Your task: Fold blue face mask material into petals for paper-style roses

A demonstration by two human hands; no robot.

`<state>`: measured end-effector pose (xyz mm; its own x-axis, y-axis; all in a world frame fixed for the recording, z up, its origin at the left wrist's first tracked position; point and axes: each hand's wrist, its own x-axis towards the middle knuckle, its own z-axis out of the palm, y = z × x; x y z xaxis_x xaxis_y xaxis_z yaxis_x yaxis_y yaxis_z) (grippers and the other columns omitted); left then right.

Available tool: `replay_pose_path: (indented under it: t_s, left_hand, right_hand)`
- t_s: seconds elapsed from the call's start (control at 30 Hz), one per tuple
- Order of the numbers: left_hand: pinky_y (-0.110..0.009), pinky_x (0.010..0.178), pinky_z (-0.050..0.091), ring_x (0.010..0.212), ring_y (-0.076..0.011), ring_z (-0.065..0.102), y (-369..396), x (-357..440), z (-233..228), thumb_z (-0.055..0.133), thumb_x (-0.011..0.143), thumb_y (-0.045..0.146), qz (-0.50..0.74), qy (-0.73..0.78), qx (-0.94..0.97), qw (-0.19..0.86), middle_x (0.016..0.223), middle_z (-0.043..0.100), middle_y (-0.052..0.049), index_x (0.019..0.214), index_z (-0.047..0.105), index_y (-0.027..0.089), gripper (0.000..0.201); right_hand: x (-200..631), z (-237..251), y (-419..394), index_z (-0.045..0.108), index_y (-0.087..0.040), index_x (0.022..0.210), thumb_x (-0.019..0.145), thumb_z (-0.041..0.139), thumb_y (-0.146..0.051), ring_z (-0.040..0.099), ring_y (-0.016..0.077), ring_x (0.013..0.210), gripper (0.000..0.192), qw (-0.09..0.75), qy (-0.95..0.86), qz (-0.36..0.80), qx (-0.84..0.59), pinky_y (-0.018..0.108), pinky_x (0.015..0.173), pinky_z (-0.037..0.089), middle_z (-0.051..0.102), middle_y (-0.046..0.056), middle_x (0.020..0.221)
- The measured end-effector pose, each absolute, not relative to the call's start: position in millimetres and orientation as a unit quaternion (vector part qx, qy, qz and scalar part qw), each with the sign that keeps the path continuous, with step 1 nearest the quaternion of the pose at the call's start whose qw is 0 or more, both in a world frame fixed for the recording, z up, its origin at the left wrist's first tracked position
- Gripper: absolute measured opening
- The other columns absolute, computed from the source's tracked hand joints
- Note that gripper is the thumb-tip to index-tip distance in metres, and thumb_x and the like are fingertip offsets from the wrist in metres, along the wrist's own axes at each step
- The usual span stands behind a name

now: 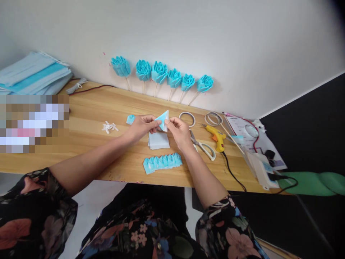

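Note:
Between my two hands, above the wooden table, is a light-blue sheet [162,118] folded into a triangle with a paler edge. My left hand [145,124] pinches its left side between thumb and fingers. At its right side, my right hand [178,128] pinches the pale edge. Just below lies a stack of pale square sheets [159,141]. Nearer me, a row of folded blue petals [163,162] overlaps along the table. One more folded blue piece [130,119] rests beside my left hand, partly behind it.
Several blue flowers on sticks [174,78] lean against the wall. Scissors [202,145], a tape roll [187,119] and a yellow glue gun [217,137] lie to the right, near a white power strip [262,171]. White scraps [109,126] and stacked face masks [35,73] are at left.

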<state>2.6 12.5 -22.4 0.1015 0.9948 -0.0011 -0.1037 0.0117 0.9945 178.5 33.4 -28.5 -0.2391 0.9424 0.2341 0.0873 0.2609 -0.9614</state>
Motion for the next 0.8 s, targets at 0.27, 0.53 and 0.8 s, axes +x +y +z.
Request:
replay_pose_path:
  t_s: [0.27, 0.53, 0.8]
  left_hand:
    - [-0.024, 0.057, 0.042, 0.053, -0.0089, 0.055, 16.2, 2.7, -23.9, 0.079, 0.072, 0.032, 0.523, 0.432, 0.430, 0.596, 0.061, 0.065, -0.001, 0.064, 0.063, 0.014, 0.025]
    - [-0.024, 0.058, 0.041, 0.054, -0.0091, 0.055, 15.1, 3.0, -25.3, 0.080, 0.072, 0.034, 0.505, 0.428, 0.449, 0.600, 0.060, 0.065, -0.001, 0.066, 0.066, 0.014, 0.025]
    - [-0.024, 0.057, 0.042, 0.054, -0.0089, 0.053, 11.9, 4.6, -21.0, 0.082, 0.070, 0.037, 0.499, 0.446, 0.470, 0.576, 0.061, 0.065, -0.001, 0.065, 0.066, 0.015, 0.028]
  right_hand:
    - [181.5, -25.5, 37.6, 0.069, -0.022, 0.084, 0.081, 0.068, -0.052, 0.060, 0.0131, 0.072, 0.030, 0.527, -0.588, 0.444, -0.423, 0.027, 0.072, 0.050, 0.065, -0.001, 0.074]
    - [180.4, -24.1, 33.8, 0.071, -0.022, 0.089, 0.083, 0.068, -0.055, 0.059, 0.0132, 0.076, 0.034, 0.515, -0.600, 0.475, -0.385, 0.027, 0.075, 0.051, 0.065, -0.001, 0.077]
    - [181.3, -25.6, 32.9, 0.055, -0.021, 0.067, 0.083, 0.067, -0.056, 0.049, 0.0119, 0.067, 0.041, 0.427, -0.657, 0.481, -0.395, 0.026, 0.067, 0.041, 0.054, -0.003, 0.066]
